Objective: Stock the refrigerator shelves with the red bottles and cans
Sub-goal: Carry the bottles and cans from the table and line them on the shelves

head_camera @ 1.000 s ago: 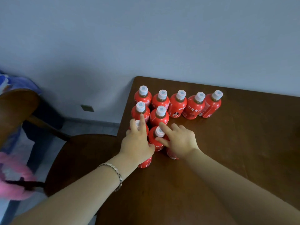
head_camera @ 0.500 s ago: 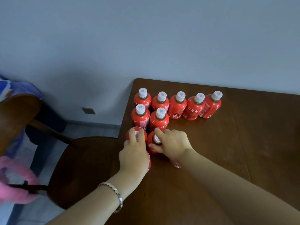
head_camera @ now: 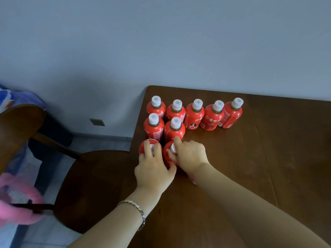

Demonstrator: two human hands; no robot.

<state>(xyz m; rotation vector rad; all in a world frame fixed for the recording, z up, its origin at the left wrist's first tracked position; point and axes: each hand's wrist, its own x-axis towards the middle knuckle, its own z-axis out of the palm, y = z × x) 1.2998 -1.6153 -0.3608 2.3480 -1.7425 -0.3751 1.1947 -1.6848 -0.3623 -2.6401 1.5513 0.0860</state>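
Several red bottles with white caps stand at the left corner of a brown table (head_camera: 268,158). A back row (head_camera: 194,114) runs along the wall and two more (head_camera: 154,127) stand in front of it. My left hand (head_camera: 154,170) rests over the front left bottle (head_camera: 143,147), two fingers straddling its cap. My right hand (head_camera: 190,155) pinches the cap of the front middle bottle (head_camera: 167,158) between forefinger and thumb. A further bottle (head_camera: 192,179) is mostly hidden under my right wrist. No refrigerator or cans are in view.
A dark wooden chair (head_camera: 93,185) sits against the table's left edge. Another wooden chair back with blue cloth (head_camera: 18,126) stands at far left. A pink fuzzy object (head_camera: 16,203) lies at lower left. A plain wall (head_camera: 161,42) rises behind the table.
Both hands have settled lower onto the caps of the two front bottles. My left fingers now split around the cap. The bottles still stand on the table.
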